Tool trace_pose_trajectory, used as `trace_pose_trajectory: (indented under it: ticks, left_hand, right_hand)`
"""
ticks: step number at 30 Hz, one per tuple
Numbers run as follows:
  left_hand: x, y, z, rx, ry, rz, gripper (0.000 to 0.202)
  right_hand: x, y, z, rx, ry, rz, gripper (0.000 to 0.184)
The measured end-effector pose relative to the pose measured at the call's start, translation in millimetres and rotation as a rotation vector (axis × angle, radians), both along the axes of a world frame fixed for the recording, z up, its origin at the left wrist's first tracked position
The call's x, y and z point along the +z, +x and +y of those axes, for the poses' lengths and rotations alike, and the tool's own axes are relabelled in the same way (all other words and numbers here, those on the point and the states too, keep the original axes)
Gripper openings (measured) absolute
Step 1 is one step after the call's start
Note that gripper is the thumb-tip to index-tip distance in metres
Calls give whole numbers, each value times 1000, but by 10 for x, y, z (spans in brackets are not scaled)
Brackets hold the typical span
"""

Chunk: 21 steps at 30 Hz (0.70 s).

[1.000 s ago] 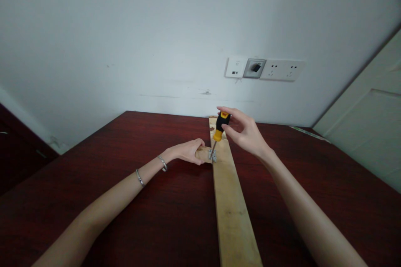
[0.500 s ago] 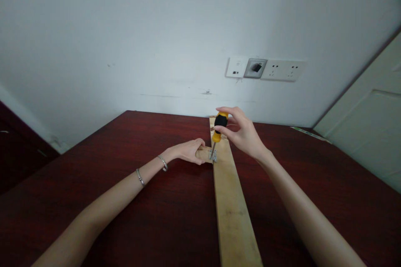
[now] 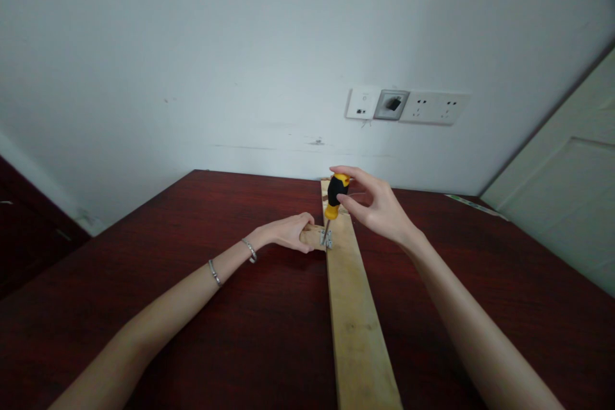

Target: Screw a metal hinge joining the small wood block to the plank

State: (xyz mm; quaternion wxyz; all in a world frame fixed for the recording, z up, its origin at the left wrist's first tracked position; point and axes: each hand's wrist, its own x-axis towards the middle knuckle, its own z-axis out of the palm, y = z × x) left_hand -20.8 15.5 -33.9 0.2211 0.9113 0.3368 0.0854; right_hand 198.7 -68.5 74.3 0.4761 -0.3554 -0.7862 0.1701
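Observation:
A yellow and black screwdriver point(image 3: 338, 191) stands slightly tilted, its tip down at a small metal hinge point(image 3: 328, 240). Around its handle are the fingers of my right hand point(image 3: 377, 205), thumb on the near side and index finger over the top. My left hand point(image 3: 291, 232) grips a short wooden block point(image 3: 314, 237) from the left. The hinge lies across the joint where this block meets the edge of a long wooden board point(image 3: 353, 307). Whether the tip sits in a screw is too small to tell.
The board lies lengthwise on a dark red table point(image 3: 240, 320), reaching toward the white wall point(image 3: 269, 64). Wall sockets point(image 3: 435, 107) and a black plug point(image 3: 394, 104) are above the table. A thin strip point(image 3: 475, 206) lies at the far right edge, near a pale door point(image 3: 567, 186).
My right hand has shifted slightly and its thumb has rolled over the screwdriver handle. My left hand, the block and the board stay where they were.

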Motion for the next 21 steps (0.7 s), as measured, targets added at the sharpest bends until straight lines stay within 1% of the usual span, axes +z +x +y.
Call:
trace_pose_trajectory:
  ticks: [5,9,12,15,17,21]
  left_hand:
    - [24,-6,-11,-5,-3,7,58]
    - [36,-4,-21,0,-1,4,58]
    - [37,3,-21,3,-3,4,58]
    - [40,7,-21,-2,-7,3,57]
    - [45,6,-23,-3,-17,4,57]
    - [54,5,-25,0,-5,16,58]
  right_hand:
    - [8,-14,13,-45,60,-53,44]
    - [-32,-14,63,-36,119,-51,49]
    - [-71,-24,94,-21,102,-3,49]
    - [-87,-44,96,-8,84,24,41]
    - [-79,-52,81,-13,77,28,38]
    - [-46,-36,45,-17,33,28,40]
